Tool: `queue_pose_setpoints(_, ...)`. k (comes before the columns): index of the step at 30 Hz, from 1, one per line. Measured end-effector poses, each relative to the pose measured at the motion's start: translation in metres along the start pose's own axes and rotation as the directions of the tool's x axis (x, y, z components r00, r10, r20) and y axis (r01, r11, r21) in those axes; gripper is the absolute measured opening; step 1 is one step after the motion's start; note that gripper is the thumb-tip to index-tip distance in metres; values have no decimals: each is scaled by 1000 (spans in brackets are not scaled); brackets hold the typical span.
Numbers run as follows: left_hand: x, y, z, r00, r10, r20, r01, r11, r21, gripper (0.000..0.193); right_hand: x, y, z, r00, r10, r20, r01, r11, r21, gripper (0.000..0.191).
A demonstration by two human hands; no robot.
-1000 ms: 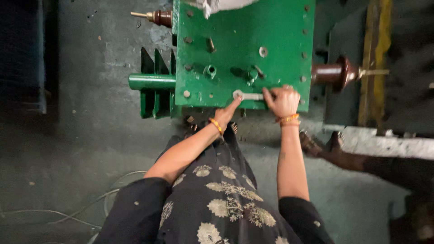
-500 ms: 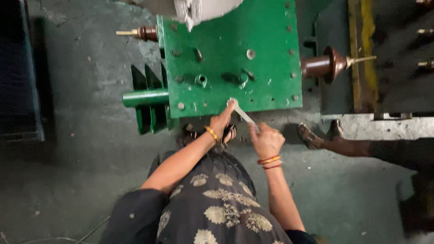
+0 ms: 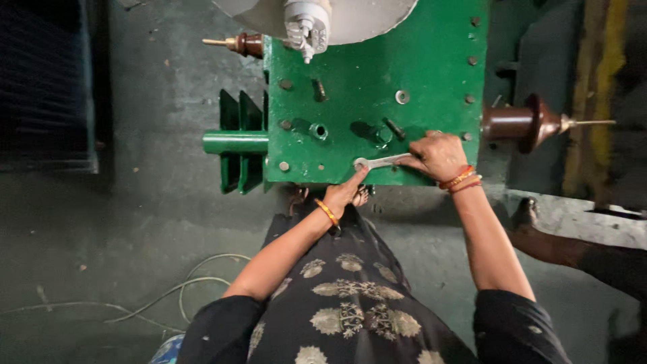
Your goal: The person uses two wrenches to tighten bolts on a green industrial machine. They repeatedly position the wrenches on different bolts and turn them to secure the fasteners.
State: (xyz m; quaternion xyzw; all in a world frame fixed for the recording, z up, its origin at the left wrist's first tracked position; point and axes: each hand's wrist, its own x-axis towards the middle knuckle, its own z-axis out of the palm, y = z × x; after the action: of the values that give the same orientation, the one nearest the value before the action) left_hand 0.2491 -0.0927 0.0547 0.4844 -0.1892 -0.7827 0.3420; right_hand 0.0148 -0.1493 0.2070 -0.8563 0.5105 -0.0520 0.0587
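The right hand [image 3: 438, 155] is closed around the handle of a silver spanner [image 3: 381, 162], fingers wrapped tight over the end nearest the right edge of the green metal lid [image 3: 418, 61]. The spanner lies flat on the lid, close to its near edge and a little right of the middle, with its ring end pointing left. The left hand [image 3: 345, 193] reaches up from below the near edge; its forefinger is stretched out and presses on the ring end of the spanner, while the other fingers are curled in and hold nothing. Orange bangles sit on both wrists. Several bolts [image 3: 285, 85] stand along the left and right edges of the lid, and a washer [image 3: 402, 97] lies toward the middle. A brown insulator [image 3: 526, 125] juts out past the right edge, and a smaller one [image 3: 242, 44] sticks out at the far left corner. A green pipe [image 3: 234, 143] and fins project from the left side. A pale cable [image 3: 195, 283] curls on the floor [image 3: 135, 222] near the left elbow.
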Motion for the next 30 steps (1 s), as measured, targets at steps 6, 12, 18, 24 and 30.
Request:
queue_pose_setpoints(6,-12,20,7,993,17,-121,-2,993,120,32,-25,-39,17,941,249,-229,-248,968,30,49)
queue_pose_setpoints(12,-10,39,12,995,-36,-93,46,992,114,38,-20,-41,28,865,309,-395,-310,949,64,50)
queue_pose_setpoints(18,-4,41,12,999,-3,-54,11,988,155,53,-61,-129,44,690,545,-477,-631,775,-27,48)
queue_pose_setpoints(24,-6,35,9,999,-9,-52,18,983,182,51,-77,-206,68,534,749,-393,-799,599,57,49)
queue_pose_setpoints(30,-16,29,-2,996,-49,75,45,998,50,22,-82,-107,26,688,583,-432,-658,752,-32,47)
